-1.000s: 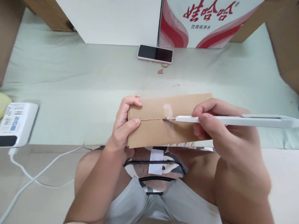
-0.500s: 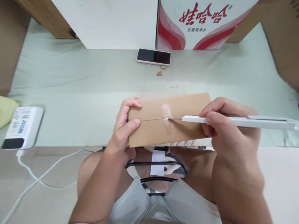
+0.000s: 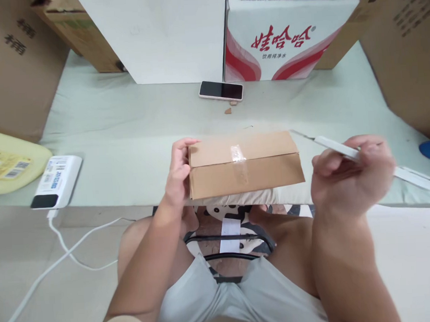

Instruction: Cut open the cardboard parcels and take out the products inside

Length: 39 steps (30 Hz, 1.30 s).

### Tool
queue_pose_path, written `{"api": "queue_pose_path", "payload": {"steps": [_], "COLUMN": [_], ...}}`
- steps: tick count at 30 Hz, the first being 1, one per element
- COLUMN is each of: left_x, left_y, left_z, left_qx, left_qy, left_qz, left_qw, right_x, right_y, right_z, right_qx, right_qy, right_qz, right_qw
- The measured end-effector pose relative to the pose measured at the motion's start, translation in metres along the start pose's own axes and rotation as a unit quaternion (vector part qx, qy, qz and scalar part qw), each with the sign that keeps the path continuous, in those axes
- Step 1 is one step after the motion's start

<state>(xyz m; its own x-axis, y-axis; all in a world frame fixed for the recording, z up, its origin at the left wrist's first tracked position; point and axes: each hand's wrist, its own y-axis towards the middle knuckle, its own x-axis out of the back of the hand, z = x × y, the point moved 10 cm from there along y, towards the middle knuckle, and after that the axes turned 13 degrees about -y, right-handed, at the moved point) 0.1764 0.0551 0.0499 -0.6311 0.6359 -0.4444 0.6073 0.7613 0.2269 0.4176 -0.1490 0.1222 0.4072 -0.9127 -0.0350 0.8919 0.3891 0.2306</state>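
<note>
The left hand [image 3: 178,175] clasps the left end of a taped cardboard box [image 3: 216,180] at the tabletop's [image 3: 129,170] near edge. The right hand [image 3: 354,173], fingers curled round a white utility knife [image 3: 331,145], hides its middle; the blade tip is faint.

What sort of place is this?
Probably a room in a home or dorm, though the view is too narrow to be sure. It shows a pale cloth-covered surface, a phone lying on it, and a carton with red lettering behind.

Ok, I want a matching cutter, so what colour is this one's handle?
White: the cutter's handle shows best in the head view, in the right hand.
</note>
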Motion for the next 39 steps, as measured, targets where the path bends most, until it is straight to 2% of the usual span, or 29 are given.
{"api": "queue_pose_path", "payload": {"steps": [1, 3, 6, 9, 11, 15, 17, 22, 25, 27, 29, 32, 34, 35, 36, 37, 39], "left_x": [0.000, 0.001, 0.007, 0.009, 0.007, 0.008, 0.012, 0.016, 0.014, 0.015, 0.019, 0.022, 0.018, 0.014, 0.011, 0.006, -0.010], "left_y": [0.000, 0.002, 0.006, 0.008, 0.007, 0.005, 0.005, 0.010, 0.012, 0.014, 0.014, 0.009, 0.004, 0.003, 0.002, 0.003, 0.004], "left_z": [-0.001, -0.002, -0.002, -0.003, -0.003, -0.003, -0.004, -0.010, -0.011, -0.011, -0.022, -0.053, -0.065, -0.067, -0.067, -0.066, -0.065], "left_qx": [-0.002, -0.003, 0.012, 0.022, 0.028, 0.027, 0.019, -0.007, -0.002, 0.009, -0.012, -0.109, -0.141, -0.138, -0.130, -0.122, -0.120], "left_qy": [-0.013, -0.021, -0.023, -0.024, -0.024, -0.001, 0.021, 0.074, 0.081, 0.094, 0.132, 0.208, 0.256, 0.275, 0.289, 0.298, 0.305], "left_qz": [0.004, 0.007, -0.010, -0.023, -0.022, -0.029, -0.037, -0.061, -0.087, -0.118, -0.166, -0.224, -0.224, -0.214, -0.199, -0.175, -0.094], "left_qw": [1.000, 1.000, 1.000, 0.999, 0.999, 0.999, 0.999, 0.995, 0.993, 0.988, 0.977, 0.946, 0.930, 0.927, 0.928, 0.930, 0.940], "right_x": [0.012, 0.026, 0.027, 0.021, 0.013, -0.004, -0.008, -0.014, -0.008, 0.000, 0.006, 0.007, 0.005, 0.004, 0.002, 0.000, -0.006], "right_y": [0.003, 0.010, 0.019, 0.018, 0.012, -0.001, -0.005, -0.009, -0.001, 0.010, 0.022, 0.034, 0.036, 0.035, 0.034, 0.033, 0.028], "right_z": [-0.006, -0.021, -0.054, -0.081, -0.082, -0.063, -0.060, -0.069, -0.069, -0.070, -0.078, -0.105, -0.122, -0.126, -0.125, -0.119, -0.095], "right_qx": [0.000, -0.001, -0.030, -0.082, -0.093, -0.034, -0.026, -0.047, -0.020, 0.014, 0.037, 0.030, 0.008, -0.002, -0.004, 0.003, 0.040], "right_qy": [-0.035, -0.133, -0.281, -0.302, -0.278, -0.282, -0.282, -0.238, -0.265, -0.332, -0.421, -0.538, -0.589, -0.602, -0.603, -0.589, -0.501], "right_qz": [-0.034, -0.048, 0.024, 0.095, 0.121, 0.143, 0.147, 0.163, 0.149, 0.130, 0.126, 0.169, 0.209, 0.220, 0.222, 0.214, 0.185], "right_qw": [0.999, 0.990, 0.959, 0.945, 0.948, 0.948, 0.948, 0.956, 0.952, 0.934, 0.898, 0.825, 0.781, 0.768, 0.766, 0.779, 0.845]}}
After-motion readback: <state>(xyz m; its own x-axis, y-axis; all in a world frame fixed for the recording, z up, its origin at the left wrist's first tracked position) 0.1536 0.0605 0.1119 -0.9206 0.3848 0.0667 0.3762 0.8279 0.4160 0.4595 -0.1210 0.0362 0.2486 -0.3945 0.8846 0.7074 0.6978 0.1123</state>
